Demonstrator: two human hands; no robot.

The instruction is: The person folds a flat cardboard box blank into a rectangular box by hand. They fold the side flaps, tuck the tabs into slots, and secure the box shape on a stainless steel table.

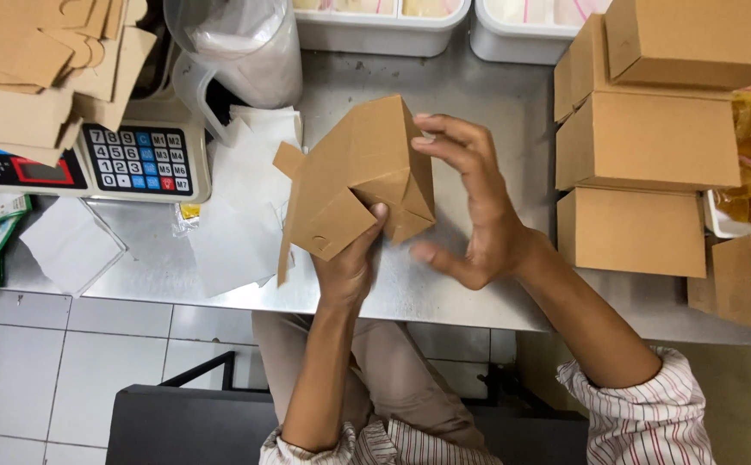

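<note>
A half-folded brown cardboard box (360, 172) hangs above the steel table (479, 293), its flaps sticking out to the left. My left hand (347, 267) grips it from below, thumb pressed on a folded flap. My right hand (472, 200) is at the box's right side, fingertips touching its top right corner, thumb spread apart below.
Folded brown boxes (642, 138) are stacked at the right. A weighing scale with keypad (134, 159) stands at the left under flat cardboard blanks (40, 60). White paper sheets (238, 207), a clear plastic jug (242, 52) and white bins (375, 26) lie beyond.
</note>
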